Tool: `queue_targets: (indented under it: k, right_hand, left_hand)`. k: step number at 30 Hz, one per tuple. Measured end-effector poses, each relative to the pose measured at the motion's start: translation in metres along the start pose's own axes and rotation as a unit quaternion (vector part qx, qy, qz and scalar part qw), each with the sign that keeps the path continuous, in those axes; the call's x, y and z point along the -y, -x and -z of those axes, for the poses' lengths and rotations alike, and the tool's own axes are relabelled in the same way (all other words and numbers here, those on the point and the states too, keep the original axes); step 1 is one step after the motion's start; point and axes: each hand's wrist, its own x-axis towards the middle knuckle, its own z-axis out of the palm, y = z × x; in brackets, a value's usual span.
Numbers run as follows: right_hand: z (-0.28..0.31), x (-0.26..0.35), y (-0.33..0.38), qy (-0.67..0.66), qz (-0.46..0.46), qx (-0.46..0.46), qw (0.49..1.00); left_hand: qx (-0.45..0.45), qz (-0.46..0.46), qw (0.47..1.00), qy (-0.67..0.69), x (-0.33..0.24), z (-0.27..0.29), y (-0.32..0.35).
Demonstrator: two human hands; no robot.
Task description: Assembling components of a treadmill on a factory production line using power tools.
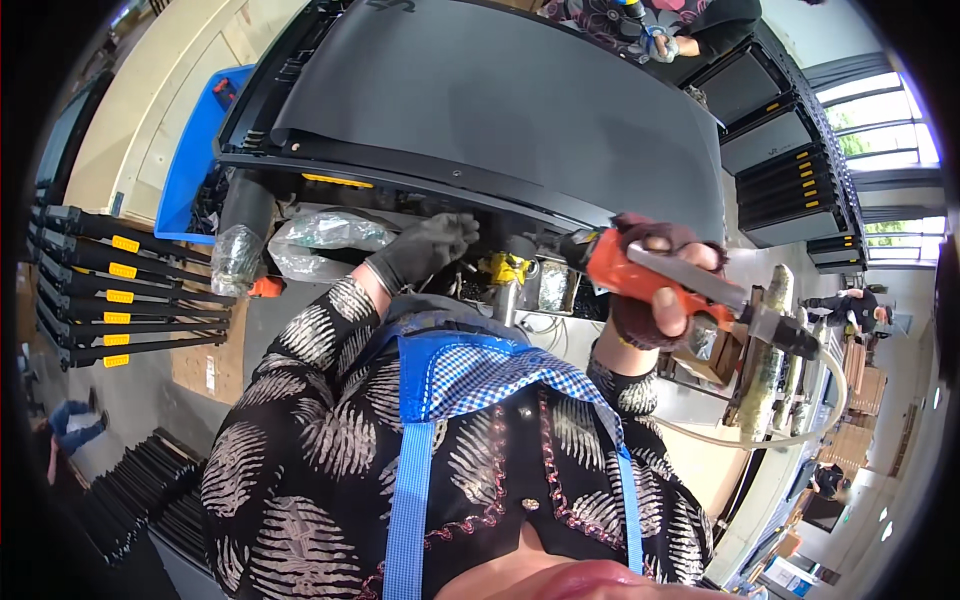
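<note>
My right hand [660, 285], in a dark red fingerless glove, is wrapped round an orange air tool [615, 262]. The tool lies sideways, its black nose toward the near edge of a large dark grey panel [500, 90]; a grey lever runs along its body and a pale hose [838, 385] leaves its rear. My left hand [425, 250], in a black glove, is by the panel's near black frame edge [400, 178], fingers drawn together. Anything between those fingers is too small to make out. Between my hands, lower down, sits a yellow and silver tool [508, 275].
Plastic-wrapped bundles [330, 245] lie below the panel, left of my left hand. A blue bin [200, 150] stands farther left, above stacked black frames [140, 290] with yellow labels. Across the panel, another person's gloved hand [665, 45] holds a tool. More panels [790, 150] stand at right.
</note>
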Motion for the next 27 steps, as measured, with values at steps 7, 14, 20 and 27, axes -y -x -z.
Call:
queue_targets:
  k: [7, 14, 20, 27]
  right_hand:
    - [-0.058, -0.042, 0.033, -0.043, -0.086, -0.045, 0.994]
    - [-0.090, -0.068, 0.037, -0.031, -0.103, -0.018, 0.994]
    - [-0.115, -0.086, 0.031, -0.120, -0.090, 0.007, 0.989]
    - [-0.133, -0.102, 0.024, -0.151, -0.100, 0.028, 0.983]
  left_hand:
    - [-0.037, 0.326, 0.801, 0.501, -0.085, 0.061, 0.011]
    - [0.009, 0.349, 0.767, 0.538, -0.064, 0.091, 0.050]
    - [0.005, 0.315, 0.796, 0.516, -0.038, 0.096, 0.081]
    - [-0.069, 0.360, 0.747, 0.554, -0.069, 0.133, 0.079]
